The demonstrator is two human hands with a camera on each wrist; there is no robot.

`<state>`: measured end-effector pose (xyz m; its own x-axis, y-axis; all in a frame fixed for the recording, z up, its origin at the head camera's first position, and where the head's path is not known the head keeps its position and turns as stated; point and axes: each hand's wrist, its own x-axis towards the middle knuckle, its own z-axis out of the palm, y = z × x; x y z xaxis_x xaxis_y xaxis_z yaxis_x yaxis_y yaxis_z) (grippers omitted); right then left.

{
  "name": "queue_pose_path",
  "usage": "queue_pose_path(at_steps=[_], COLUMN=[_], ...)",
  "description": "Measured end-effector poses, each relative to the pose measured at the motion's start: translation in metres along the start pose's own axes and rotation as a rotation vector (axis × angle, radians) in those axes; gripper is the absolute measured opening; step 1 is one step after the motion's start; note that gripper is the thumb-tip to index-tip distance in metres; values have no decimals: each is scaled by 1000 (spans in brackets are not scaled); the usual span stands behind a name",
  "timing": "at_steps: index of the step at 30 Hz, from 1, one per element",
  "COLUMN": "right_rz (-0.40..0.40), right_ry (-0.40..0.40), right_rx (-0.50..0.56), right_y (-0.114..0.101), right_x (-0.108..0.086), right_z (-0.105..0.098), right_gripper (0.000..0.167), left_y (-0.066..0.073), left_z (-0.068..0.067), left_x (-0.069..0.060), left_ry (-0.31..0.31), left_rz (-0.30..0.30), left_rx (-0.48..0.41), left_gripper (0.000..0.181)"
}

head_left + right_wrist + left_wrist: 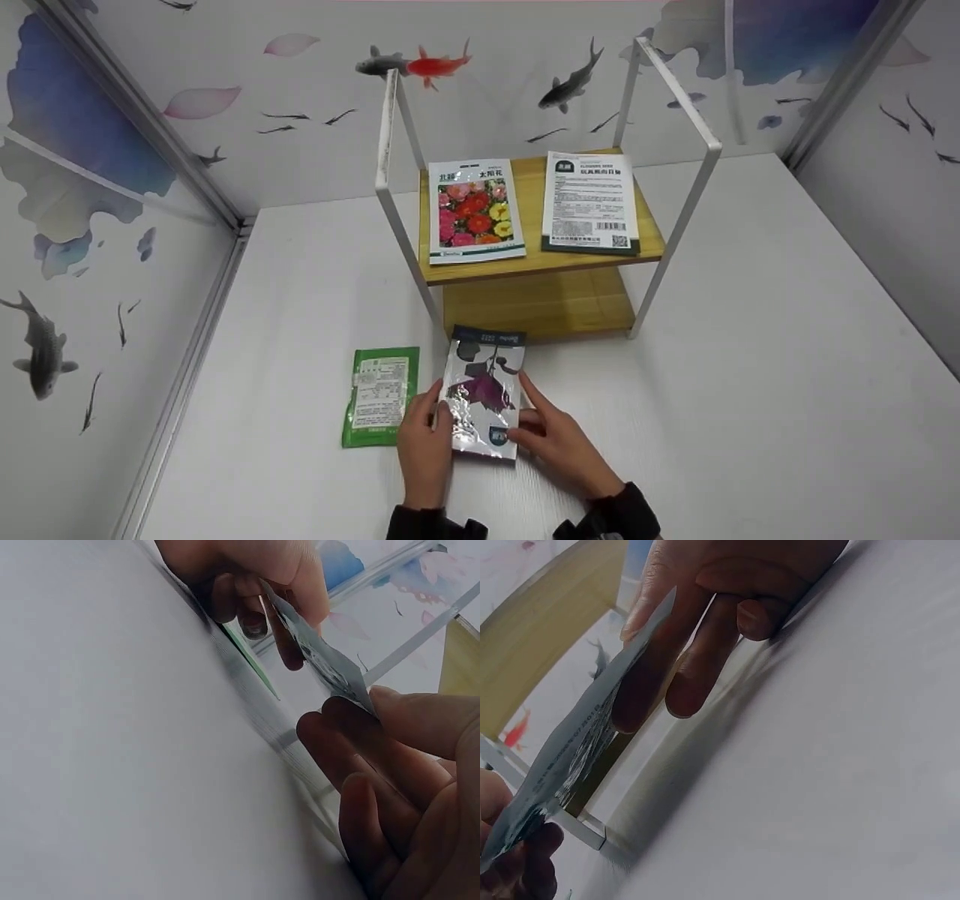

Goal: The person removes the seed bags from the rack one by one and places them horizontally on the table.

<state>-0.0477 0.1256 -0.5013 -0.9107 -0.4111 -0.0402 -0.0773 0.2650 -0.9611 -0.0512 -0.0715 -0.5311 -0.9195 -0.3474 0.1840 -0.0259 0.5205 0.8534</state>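
A glossy white seed packet [484, 390] with a purple flower and a dark top band is held between both hands above the white table. My left hand [426, 454] grips its left edge, and my right hand [559, 442] pinches the right edge near the lower corner. Seen edge-on in the right wrist view, the packet [322, 660] is tilted and raised off the table, thumbs on one face and fingers behind. Left of the left hand, a green packet [381, 394] lies on the table, its printed text side up.
Ahead stands a two-tier wooden shelf [532, 180] with a white metal frame [686, 199]. On its upper board lie a packet with colourful flowers [476, 214] and a text-covered white packet [590, 202]. Fish-patterned walls [495, 127] enclose the table [750, 360].
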Motion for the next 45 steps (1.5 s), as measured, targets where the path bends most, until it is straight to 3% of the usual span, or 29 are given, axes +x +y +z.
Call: queue_pose_path(at_steps=[8,13,20,29,40,45], right_rz=[-17,-12,17,-8,10,15], right_ry=[18,25,25,32,29,30], right_rx=[-7,-38,-99,-111,-123,-116], right_y=[25,30,26,26,-10,1], right_x=[4,4,2,1,-6,-5], right_z=[4,5,9,9,7,9], right_gripper=[81,82,84,84,83,84], left_y=[0,1,4,2,3,2], left_z=[1,0,-3,0,0,0], left_x=[-1,-2,-5,-6,-5,-5], left_ry=[48,32,30,18,-4,-6], left_rz=[89,88,150,172,206,204], left_rx=[-4,-38,-25,-30,-42,-50], left_gripper=[28,30,34,33,34,34])
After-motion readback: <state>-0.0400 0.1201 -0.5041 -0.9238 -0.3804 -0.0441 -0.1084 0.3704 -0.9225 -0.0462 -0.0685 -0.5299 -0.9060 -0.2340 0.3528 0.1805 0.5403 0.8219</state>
